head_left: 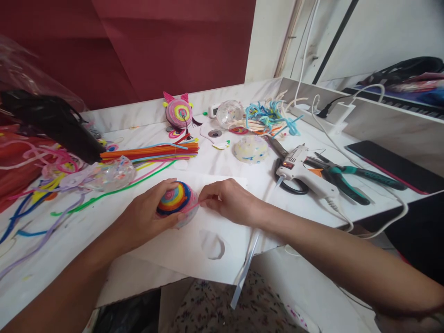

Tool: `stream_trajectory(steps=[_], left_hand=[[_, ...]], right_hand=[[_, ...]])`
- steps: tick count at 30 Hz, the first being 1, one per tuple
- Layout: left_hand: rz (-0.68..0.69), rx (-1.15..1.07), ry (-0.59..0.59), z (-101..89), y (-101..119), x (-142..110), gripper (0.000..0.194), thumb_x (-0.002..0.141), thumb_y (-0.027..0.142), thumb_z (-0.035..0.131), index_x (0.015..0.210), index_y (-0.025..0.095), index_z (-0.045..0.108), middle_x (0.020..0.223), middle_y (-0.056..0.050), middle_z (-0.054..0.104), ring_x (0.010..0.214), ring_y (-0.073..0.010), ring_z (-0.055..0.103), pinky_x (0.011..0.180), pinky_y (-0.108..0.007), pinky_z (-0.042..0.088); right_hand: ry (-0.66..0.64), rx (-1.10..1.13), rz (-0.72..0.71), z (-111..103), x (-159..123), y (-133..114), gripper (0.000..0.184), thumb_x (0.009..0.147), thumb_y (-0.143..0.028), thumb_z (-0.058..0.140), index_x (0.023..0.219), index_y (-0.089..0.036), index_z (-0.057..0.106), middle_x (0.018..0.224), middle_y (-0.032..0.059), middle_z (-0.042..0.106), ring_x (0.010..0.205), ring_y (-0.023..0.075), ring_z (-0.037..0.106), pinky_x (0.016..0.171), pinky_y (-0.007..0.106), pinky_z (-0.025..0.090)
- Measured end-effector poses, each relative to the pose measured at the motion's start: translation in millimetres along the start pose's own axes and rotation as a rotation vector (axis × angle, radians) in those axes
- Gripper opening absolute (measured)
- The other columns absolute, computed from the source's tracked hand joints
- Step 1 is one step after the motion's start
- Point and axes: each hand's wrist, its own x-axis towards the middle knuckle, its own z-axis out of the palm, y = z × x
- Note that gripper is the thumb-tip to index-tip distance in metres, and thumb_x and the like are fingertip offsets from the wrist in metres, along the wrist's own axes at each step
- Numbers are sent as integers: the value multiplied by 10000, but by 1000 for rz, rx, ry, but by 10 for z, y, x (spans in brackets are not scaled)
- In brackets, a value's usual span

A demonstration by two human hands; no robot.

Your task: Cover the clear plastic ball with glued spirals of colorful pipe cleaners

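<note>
My left hand (152, 208) is wrapped round a clear plastic dome (190, 210) whose top is covered with coiled pipe cleaners in pink, yellow, orange, red and dark blue rings. At the dome's right side, my right hand (227, 199) pinches the end of a pink pipe cleaner (192, 208) that runs along the edge of the coil. Under both hands lies a white sheet of paper (159, 254) with a hole cut in it. A glue stick (248, 270) juts past the table edge below my right forearm.
A hot glue gun (294, 169) with a lit light rests on scissors (293, 185), beside pliers (347, 178) and a phone (385, 164). Pipe cleaners (152, 151), clear domes (251, 149) and a finished pink-eared ornament (180, 111) stand behind. A cable (398, 210) loops at right.
</note>
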Motion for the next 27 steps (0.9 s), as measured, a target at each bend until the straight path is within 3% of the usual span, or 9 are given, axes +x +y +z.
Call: stream_trajectory(steps=[3, 8, 13, 27], left_hand=[[12, 9, 14, 18, -54, -10, 625, 847, 637, 709, 1401, 353, 644, 1563, -66, 692, 1407, -374, 681, 1200, -501, 565], [29, 31, 6, 5, -49, -17, 606, 877, 640, 665, 1412, 358, 633, 1556, -43, 699, 1393, -350, 688, 1161, -440, 586], [35, 45, -18, -11, -1, -23, 587, 911, 621, 659, 1422, 340, 595, 1533, -41, 711, 1354, -350, 697, 1142, -462, 592], [142, 81, 22, 14, -148, -26, 572, 949, 566, 683, 1461, 329, 586, 1482, -56, 734, 1306, -338, 731, 1079, -470, 627]], right_hand=[[-5, 110, -14, -52, 67, 39, 217, 942, 2, 687, 921, -156, 833, 813, 9, 776, 733, 128, 646, 715, 248, 458], [13, 95, 16, -64, 144, 27, 184, 938, 0, 721, 867, -132, 829, 713, -14, 723, 644, 102, 578, 681, 240, 444], [17, 12, 59, -22, 198, -21, 190, 929, 20, 729, 895, -123, 849, 761, 14, 753, 671, 109, 603, 677, 233, 441], [-13, -108, 65, -48, 278, -104, 220, 908, 15, 688, 894, -125, 857, 815, 52, 807, 681, 129, 615, 668, 250, 424]])
